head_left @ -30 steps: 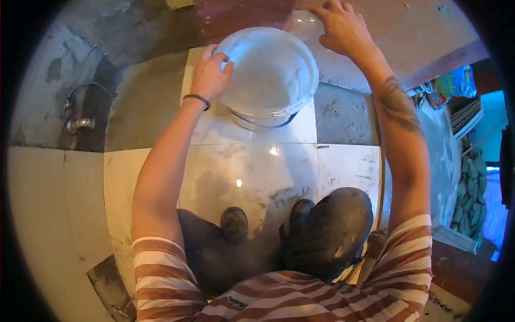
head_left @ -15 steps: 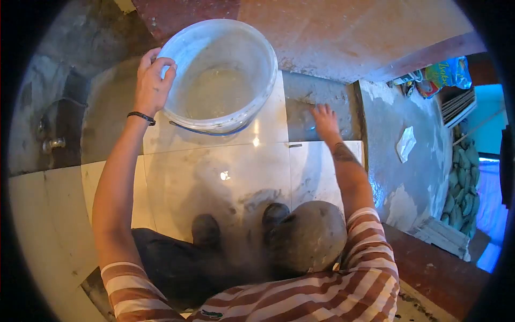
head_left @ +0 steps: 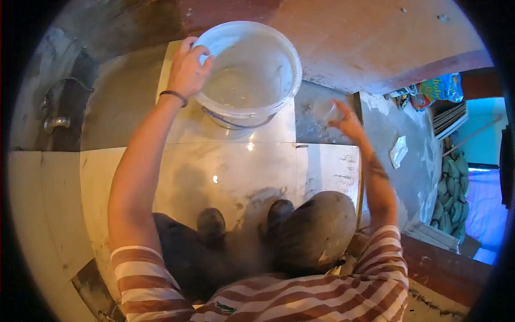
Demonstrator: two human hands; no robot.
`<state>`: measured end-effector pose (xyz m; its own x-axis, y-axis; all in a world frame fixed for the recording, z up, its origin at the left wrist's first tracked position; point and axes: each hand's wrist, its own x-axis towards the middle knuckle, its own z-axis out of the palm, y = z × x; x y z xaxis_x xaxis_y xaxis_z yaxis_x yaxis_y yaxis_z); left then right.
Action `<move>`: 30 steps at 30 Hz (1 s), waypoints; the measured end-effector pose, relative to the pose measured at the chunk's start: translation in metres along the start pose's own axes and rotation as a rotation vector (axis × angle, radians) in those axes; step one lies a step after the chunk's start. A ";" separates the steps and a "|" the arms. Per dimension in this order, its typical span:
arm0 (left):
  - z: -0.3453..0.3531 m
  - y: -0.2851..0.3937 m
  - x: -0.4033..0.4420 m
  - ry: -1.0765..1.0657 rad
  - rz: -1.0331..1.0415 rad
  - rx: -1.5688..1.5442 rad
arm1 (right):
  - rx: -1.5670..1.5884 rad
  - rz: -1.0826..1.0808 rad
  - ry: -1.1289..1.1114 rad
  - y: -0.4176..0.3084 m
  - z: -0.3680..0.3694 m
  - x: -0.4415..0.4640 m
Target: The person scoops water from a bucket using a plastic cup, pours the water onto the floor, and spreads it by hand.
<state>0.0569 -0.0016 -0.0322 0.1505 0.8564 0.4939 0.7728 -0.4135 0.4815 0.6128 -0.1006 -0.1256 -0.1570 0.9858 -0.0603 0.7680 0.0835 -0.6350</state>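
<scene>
A white plastic bucket (head_left: 292, 80) stands on the pale floor tiles (head_left: 204, 166) in front of me, its inside coated with greyish residue or liquid. My left hand (head_left: 188, 70) is closed over its left rim, thumb on the inner side. To the right of the bucket, my right hand (head_left: 347, 122) is raised over a bare grey cement strip (head_left: 308, 126). Its thumb and fingers curl round a small clear cup-like object (head_left: 325, 110), blurred by motion. A dark handle or cord (head_left: 230, 122) hangs along the bucket's near side.
A reddish-brown wall (head_left: 354, 43) rises behind the bucket. On the left, a metal pipe fitting (head_left: 56, 124) protrudes. A white scrap (head_left: 398, 152) lies on the grey floor at right, with bright bags (head_left: 440, 88) and stacked green sacks (head_left: 451, 196) farther off. My knees and boots are below.
The bucket has shifted a little to the right with my left hand on its rim. My right hand has moved from the cement strip's surface and now shows a clear object at its fingers.
</scene>
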 end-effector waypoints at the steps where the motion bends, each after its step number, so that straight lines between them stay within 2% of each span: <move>1: 0.000 0.001 -0.001 0.000 -0.003 0.005 | -0.108 -0.039 0.028 -0.054 -0.024 0.006; 4: 0.003 -0.003 0.000 -0.016 -0.026 0.003 | -0.343 -0.201 0.045 -0.176 -0.075 0.036; 6: 0.001 -0.005 0.000 -0.021 -0.012 0.017 | -0.522 -0.254 -0.032 -0.270 -0.087 0.071; 8: 0.000 -0.003 -0.002 -0.030 -0.006 0.032 | -0.864 -0.427 0.040 -0.304 -0.079 0.095; 10: -0.005 -0.001 -0.003 -0.038 -0.027 -0.007 | -1.044 -0.427 0.080 -0.344 -0.068 0.109; 11: -0.006 -0.002 -0.002 -0.042 -0.019 0.001 | -1.035 -0.425 0.087 -0.354 -0.065 0.116; 13: -0.004 -0.003 -0.002 -0.023 -0.005 0.064 | -1.132 -0.490 0.266 -0.361 -0.062 0.126; 15: -0.009 0.003 -0.001 -0.045 -0.038 0.033 | -1.080 -0.452 0.305 -0.366 -0.076 0.117; 17: -0.004 0.004 -0.002 -0.075 -0.077 -0.009 | -1.037 -0.406 0.330 -0.346 -0.080 0.109; 19: 0.005 -0.012 0.000 0.020 0.046 0.047 | -0.944 -0.379 0.467 -0.288 -0.085 0.096; 22: 0.009 -0.015 0.003 0.017 0.053 0.057 | -0.826 -0.094 0.277 -0.153 -0.069 0.079; 25: 0.010 -0.016 0.004 0.012 0.028 0.051 | -0.811 0.068 0.073 -0.038 -0.016 0.046; 27: 0.010 -0.013 0.004 0.008 -0.004 0.028 | -0.750 0.109 -0.008 0.000 0.020 0.025; 30: 0.008 -0.014 -0.001 0.015 -0.016 0.084 | -0.788 0.109 0.012 0.036 0.070 0.008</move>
<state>0.0508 0.0062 -0.0448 0.1289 0.8576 0.4979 0.8243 -0.3718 0.4270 0.5964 -0.1002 -0.2028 -0.0525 0.9955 -0.0791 0.9925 0.0608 0.1065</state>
